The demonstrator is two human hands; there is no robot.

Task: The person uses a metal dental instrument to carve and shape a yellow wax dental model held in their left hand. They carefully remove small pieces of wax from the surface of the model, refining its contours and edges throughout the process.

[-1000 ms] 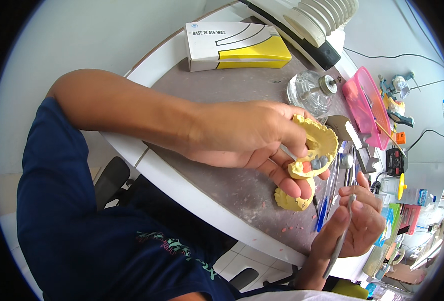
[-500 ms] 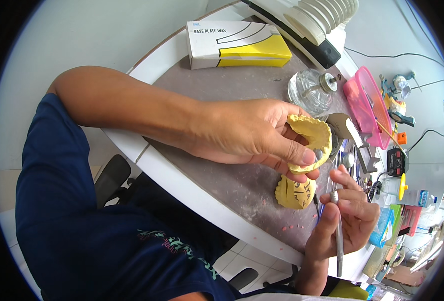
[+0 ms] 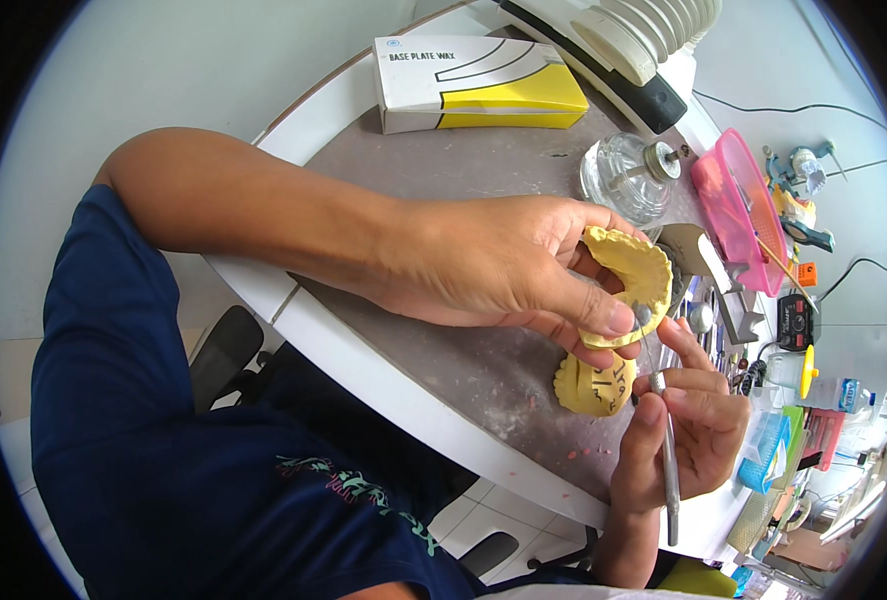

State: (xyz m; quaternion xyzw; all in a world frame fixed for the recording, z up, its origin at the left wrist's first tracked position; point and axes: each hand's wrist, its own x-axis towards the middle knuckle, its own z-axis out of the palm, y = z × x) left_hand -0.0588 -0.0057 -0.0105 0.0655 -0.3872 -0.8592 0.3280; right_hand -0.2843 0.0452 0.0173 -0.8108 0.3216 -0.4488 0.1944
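Observation:
My left hand (image 3: 523,262) grips a yellow plaster dental cast (image 3: 646,265), thumb on top and fingers beneath. The cast is arch-shaped, and a small grey patch (image 3: 642,312) shows on it beside my thumb. My right hand (image 3: 685,425) pinches a slim metal dental instrument (image 3: 671,470) between thumb and fingers. Its thin tip reaches up to the cast near the grey patch; whether it touches, I cannot tell. Below the held cast, a second yellow cast (image 3: 595,388) with dark handwriting lies on the bench, partly covered by my left fingers.
Behind my left hand stand a white and yellow box (image 3: 478,90) and a glass spirit burner (image 3: 623,180). A pink basket (image 3: 738,215), a grey metal stand (image 3: 728,290) and several tools crowd the right. The bench's white edge (image 3: 393,405) curves on the near side.
My right hand has brought the instrument's tip up to the cast near the grey patch. The left hand and cast have shifted slightly to the right in view.

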